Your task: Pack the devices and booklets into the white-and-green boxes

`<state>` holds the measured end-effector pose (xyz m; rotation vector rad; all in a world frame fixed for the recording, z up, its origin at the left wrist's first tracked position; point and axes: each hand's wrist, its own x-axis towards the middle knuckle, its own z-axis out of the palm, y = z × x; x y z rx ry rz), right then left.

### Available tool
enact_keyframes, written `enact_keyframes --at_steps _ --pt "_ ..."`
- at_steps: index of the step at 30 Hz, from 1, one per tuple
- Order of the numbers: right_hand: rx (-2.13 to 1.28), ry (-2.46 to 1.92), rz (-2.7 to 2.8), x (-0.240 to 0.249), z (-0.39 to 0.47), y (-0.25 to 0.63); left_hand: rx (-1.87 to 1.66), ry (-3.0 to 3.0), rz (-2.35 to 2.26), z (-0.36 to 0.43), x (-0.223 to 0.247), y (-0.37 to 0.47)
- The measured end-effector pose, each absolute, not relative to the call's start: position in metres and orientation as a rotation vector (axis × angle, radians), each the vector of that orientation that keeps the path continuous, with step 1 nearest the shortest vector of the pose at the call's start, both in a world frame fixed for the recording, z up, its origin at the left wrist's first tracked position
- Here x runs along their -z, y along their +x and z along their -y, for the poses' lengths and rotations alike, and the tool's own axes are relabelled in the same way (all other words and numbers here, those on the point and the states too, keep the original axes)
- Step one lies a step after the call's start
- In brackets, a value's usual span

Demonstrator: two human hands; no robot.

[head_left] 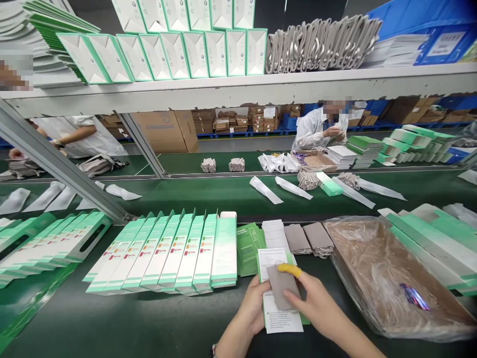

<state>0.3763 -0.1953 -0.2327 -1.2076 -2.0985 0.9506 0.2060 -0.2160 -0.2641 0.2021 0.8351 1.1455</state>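
A grey cloth pouch (279, 291) lies over a white printed leaflet (285, 322) and a green booklet (306, 318). My left hand (255, 303) is closed on the left edge of this stack, its thumb on the pouch. My right hand (309, 293), with a yellow cover on one finger, grips the pouch from the right. Just beyond are green booklets (249, 248), a stack of white leaflets (275, 232) and two piles of grey pouches (297, 238).
Green-and-white boxes (186, 253) stand in a row on the left. To the right sits a plastic-lined cardboard tray (367, 278) holding a shiny purple packet (415, 297). White sleeves (266, 190) lie on the green conveyor (201, 194). A shelf (223, 92) crosses overhead; co-workers (316, 127) work beyond.
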Motion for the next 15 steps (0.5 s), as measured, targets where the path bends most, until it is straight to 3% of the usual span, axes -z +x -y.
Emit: enact_keyframes --at_steps 3,6,15 --pt "-0.365 -1.247 2.298 0.245 0.201 0.372 -1.150 0.223 -0.772 0.217 0.259 0.208" --pt "-0.116 -1.140 2.458 0.243 0.190 0.378 -1.116 0.276 -0.726 0.218 0.260 0.207" --pt "-0.436 -0.959 2.750 0.207 0.169 0.381 -1.074 0.468 -0.770 0.213 0.259 0.204"
